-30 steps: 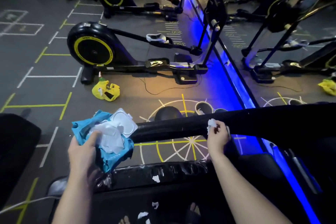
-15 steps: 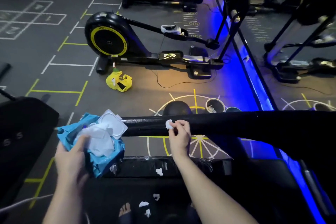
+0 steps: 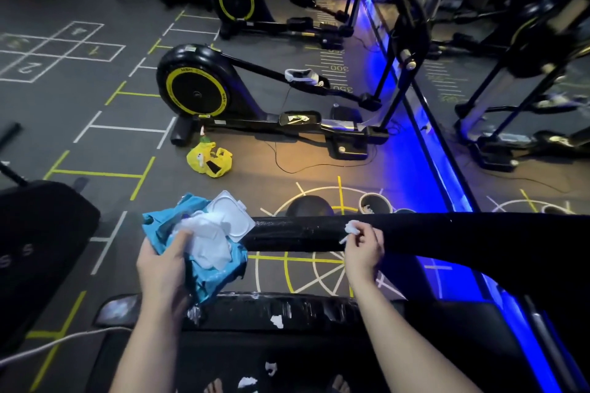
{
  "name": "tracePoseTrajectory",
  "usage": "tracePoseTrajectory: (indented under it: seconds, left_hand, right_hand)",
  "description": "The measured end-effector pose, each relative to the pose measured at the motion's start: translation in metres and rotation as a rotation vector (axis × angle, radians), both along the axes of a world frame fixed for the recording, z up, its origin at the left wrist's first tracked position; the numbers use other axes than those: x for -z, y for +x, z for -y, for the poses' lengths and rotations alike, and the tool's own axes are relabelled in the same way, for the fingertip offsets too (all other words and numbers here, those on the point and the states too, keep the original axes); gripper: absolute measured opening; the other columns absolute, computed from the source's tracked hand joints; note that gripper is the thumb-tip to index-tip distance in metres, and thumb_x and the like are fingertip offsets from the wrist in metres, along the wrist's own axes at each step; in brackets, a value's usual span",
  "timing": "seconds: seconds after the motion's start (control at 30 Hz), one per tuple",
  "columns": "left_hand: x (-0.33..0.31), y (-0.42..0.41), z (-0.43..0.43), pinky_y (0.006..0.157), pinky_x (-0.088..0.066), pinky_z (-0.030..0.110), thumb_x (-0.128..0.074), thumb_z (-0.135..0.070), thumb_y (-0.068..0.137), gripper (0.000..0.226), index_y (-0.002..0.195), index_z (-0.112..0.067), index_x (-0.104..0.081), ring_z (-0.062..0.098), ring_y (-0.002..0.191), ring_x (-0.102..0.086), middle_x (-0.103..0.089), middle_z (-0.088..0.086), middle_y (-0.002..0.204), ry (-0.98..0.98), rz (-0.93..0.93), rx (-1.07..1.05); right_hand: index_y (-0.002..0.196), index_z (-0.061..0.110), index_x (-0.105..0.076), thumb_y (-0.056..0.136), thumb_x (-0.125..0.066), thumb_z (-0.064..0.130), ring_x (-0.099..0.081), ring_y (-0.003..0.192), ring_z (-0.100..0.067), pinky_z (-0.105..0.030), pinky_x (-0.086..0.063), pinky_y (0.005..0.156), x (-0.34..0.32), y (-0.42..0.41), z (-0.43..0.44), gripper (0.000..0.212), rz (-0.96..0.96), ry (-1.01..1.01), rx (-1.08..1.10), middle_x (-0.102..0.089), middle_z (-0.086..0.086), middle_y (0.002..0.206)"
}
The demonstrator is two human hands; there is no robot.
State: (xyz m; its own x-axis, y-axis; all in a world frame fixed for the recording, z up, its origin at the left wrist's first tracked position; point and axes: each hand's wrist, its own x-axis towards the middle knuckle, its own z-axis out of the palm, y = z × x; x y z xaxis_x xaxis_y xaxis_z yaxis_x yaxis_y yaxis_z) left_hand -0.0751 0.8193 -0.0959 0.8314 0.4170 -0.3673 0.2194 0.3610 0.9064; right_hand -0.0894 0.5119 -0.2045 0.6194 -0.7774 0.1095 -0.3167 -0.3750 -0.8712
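My left hand (image 3: 166,268) grips a blue pack of wet wipes (image 3: 220,268) with its white lid (image 3: 231,217) flipped open and white wipes bunched out of the top. My right hand (image 3: 364,247) pinches a small crumpled white wipe (image 3: 351,228) and holds it against a black padded bar (image 3: 447,234) that runs across the view. The bar's surface left of the wipe looks wet and shiny.
A black machine base (image 3: 287,309) with white paper scraps lies below the bar. On the floor stand an elliptical trainer (image 3: 198,86), a yellow bag (image 3: 209,158), a black ball (image 3: 309,206) and a small pot (image 3: 375,202). A blue-lit mirror edge (image 3: 427,143) runs along the right.
My right hand slid the wipe left along the bar, then back to the right. My left hand kept hold of the pack. The view shifted.
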Motion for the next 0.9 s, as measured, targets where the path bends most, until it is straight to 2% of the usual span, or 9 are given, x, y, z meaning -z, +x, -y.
tracePoseTrajectory:
  seconds: [0.17, 0.3, 0.37, 0.47, 0.53, 0.6, 0.73, 0.83, 0.9]
  left_hand:
    - [0.005, -0.001, 0.000, 0.081, -0.058, 0.038, -0.070, -0.004, 0.097, 0.032, 0.127, -0.016, -0.068, 0.021, 0.088, -0.070, -0.073, 0.011, 0.117, 0.009, -0.008, 0.010]
    - [0.008, -0.004, -0.003, 0.094, -0.058, 0.049, -0.070, -0.004, 0.097, 0.028, 0.121, -0.019, -0.069, 0.027, 0.095, -0.070, -0.074, 0.013, 0.119, 0.018, -0.028, -0.005]
    - [0.009, -0.007, -0.004, 0.096, -0.057, 0.051, -0.070, -0.005, 0.097, 0.024, 0.114, -0.022, -0.070, 0.028, 0.098, -0.070, -0.074, 0.011, 0.118, 0.033, -0.035, -0.011]
    - [0.011, -0.008, -0.005, 0.099, -0.057, 0.056, -0.070, -0.005, 0.096, 0.022, 0.108, -0.023, -0.070, 0.030, 0.100, -0.071, -0.074, 0.013, 0.121, 0.036, -0.050, -0.026]
    - [0.012, -0.008, -0.003, 0.099, -0.057, 0.056, -0.070, -0.004, 0.097, 0.023, 0.111, -0.022, -0.070, 0.030, 0.099, -0.071, -0.075, 0.012, 0.118, 0.011, -0.050, -0.036]
    - [0.010, -0.007, 0.002, 0.097, -0.057, 0.053, -0.069, -0.004, 0.099, 0.027, 0.119, -0.021, -0.068, 0.028, 0.096, -0.071, -0.074, 0.008, 0.113, -0.026, -0.025, -0.048]
    - [0.006, -0.006, 0.007, 0.085, -0.059, 0.041, -0.066, -0.003, 0.100, 0.029, 0.124, -0.020, -0.065, 0.023, 0.093, -0.071, -0.073, 0.004, 0.111, -0.038, -0.002, -0.091]
    - [0.007, -0.007, 0.002, 0.087, -0.058, 0.041, -0.066, -0.003, 0.100, 0.030, 0.125, -0.020, -0.064, 0.023, 0.093, -0.071, -0.073, 0.006, 0.114, -0.035, -0.006, -0.111]
    - [0.010, -0.010, -0.003, 0.088, -0.058, 0.041, -0.067, -0.004, 0.100, 0.031, 0.127, -0.020, -0.064, 0.024, 0.096, -0.072, -0.073, 0.006, 0.116, -0.036, -0.014, -0.119]
  right_hand:
    - [0.096, 0.016, -0.074, 0.084, -0.061, -0.002, -0.063, 0.085, -0.019, -0.029, -0.052, 0.071, 0.002, 0.018, -0.038, 0.026, -0.095, 0.013, -0.256, -0.059, 0.001, 0.106]
    - [0.090, 0.019, -0.070, 0.085, -0.058, -0.002, -0.061, 0.081, -0.014, -0.009, -0.042, 0.062, 0.003, 0.024, -0.064, 0.025, -0.150, 0.034, -0.388, -0.057, 0.006, 0.103]
    - [0.087, 0.023, -0.067, 0.086, -0.058, -0.002, -0.059, 0.081, -0.012, -0.008, -0.040, 0.063, 0.002, 0.026, -0.072, 0.026, -0.156, 0.014, -0.418, -0.055, 0.010, 0.100]
    - [0.085, 0.025, -0.071, 0.086, -0.062, 0.000, -0.059, 0.082, -0.005, -0.017, -0.046, 0.071, 0.000, 0.026, -0.077, 0.026, -0.183, 0.020, -0.573, -0.058, 0.010, 0.096]
    - [0.085, 0.023, -0.076, 0.086, -0.067, 0.004, -0.058, 0.083, 0.001, -0.009, -0.042, 0.070, 0.001, 0.018, -0.080, 0.021, -0.223, 0.068, -0.650, -0.062, 0.010, 0.093]
    - [0.085, 0.025, -0.076, 0.084, -0.070, 0.008, -0.062, 0.083, -0.002, -0.006, -0.042, 0.067, 0.002, 0.006, -0.078, 0.018, -0.167, 0.147, -0.520, -0.065, 0.011, 0.094]
    - [0.087, 0.027, -0.070, 0.087, -0.069, 0.010, -0.066, 0.073, -0.010, -0.012, -0.044, 0.062, -0.005, -0.003, -0.055, 0.017, 0.014, 0.243, -0.168, -0.062, 0.009, 0.092]
    - [0.097, 0.029, -0.064, 0.092, -0.063, 0.019, -0.067, 0.072, -0.016, -0.027, -0.047, 0.061, -0.012, 0.002, -0.028, 0.011, 0.016, 0.191, -0.135, -0.070, 0.003, 0.079]
    - [0.098, 0.031, -0.062, 0.094, -0.057, 0.020, -0.066, 0.071, -0.018, -0.030, -0.045, 0.059, -0.007, 0.008, -0.018, 0.013, -0.062, 0.137, -0.197, -0.070, 0.001, 0.076]
